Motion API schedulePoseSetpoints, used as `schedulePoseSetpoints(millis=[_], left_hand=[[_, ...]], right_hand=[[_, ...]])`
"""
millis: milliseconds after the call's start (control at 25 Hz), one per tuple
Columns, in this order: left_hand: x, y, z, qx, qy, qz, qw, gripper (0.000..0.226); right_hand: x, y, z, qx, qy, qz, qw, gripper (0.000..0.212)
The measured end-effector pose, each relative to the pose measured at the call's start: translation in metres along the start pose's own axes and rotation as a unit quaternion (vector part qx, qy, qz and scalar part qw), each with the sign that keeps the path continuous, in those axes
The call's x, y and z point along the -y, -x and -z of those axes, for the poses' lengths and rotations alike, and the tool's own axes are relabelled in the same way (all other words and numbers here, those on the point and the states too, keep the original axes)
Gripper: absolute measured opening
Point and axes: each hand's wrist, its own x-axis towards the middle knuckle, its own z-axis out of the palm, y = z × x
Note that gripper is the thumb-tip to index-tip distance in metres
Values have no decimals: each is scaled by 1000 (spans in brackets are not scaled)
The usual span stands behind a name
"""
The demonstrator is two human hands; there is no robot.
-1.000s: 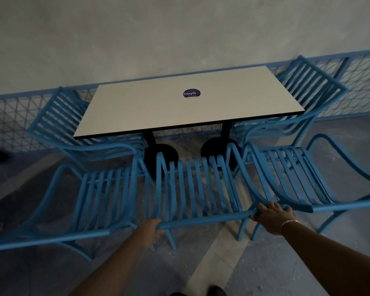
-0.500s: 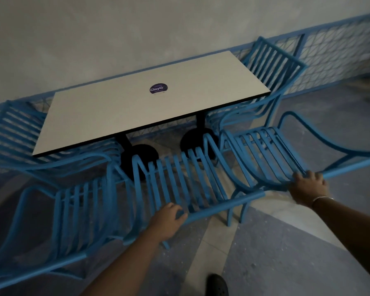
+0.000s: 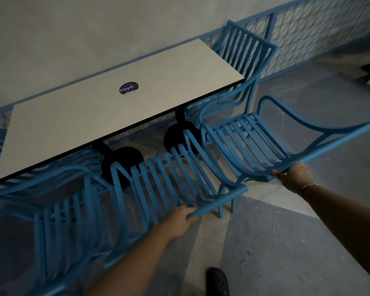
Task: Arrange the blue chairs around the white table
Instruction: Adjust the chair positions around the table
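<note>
I see slatted blue chairs along the near side of the white table (image 3: 107, 116) — my left hand (image 3: 177, 224) grips the middle chair (image 3: 171, 180) by its top rail, my right hand (image 3: 295, 178) curls around the right chair (image 3: 250, 144) rail. The leftmost chair (image 3: 58, 236) blurs, cut off at the edge.

floor (image 3: 286, 242): grey, tiled | on it: blue chairs (image 3: 250, 142), white table (image 3: 94, 112)

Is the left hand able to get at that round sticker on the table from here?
Probably not easily: the left hand grips the middle chair, which stands between the person and the table bearing the sticker.
</note>
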Motion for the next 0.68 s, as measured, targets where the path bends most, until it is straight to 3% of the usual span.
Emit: schedulePoseSetpoints(millis=[240,440,520,600,680], left_hand=[[1,-4,0,5,17,-1,1000,45],[12,5,-5,-4,18,-24,1000,36],[23,11,-8,-8,-11,-23,1000,39],[38,21,-7,-21,-44,-9,999,47],[60,36,-3,-40,-80,20,996,62]], right_hand=[[-11,-25,-3,-6,34,0,999,25],[19,-14,11,25,138,-17,990,47],[36,0,10,-14,238,-59,969,62],[64,25,-7,-70,266,61,960,61],[94,61,-40,39,204,207,956,61]])
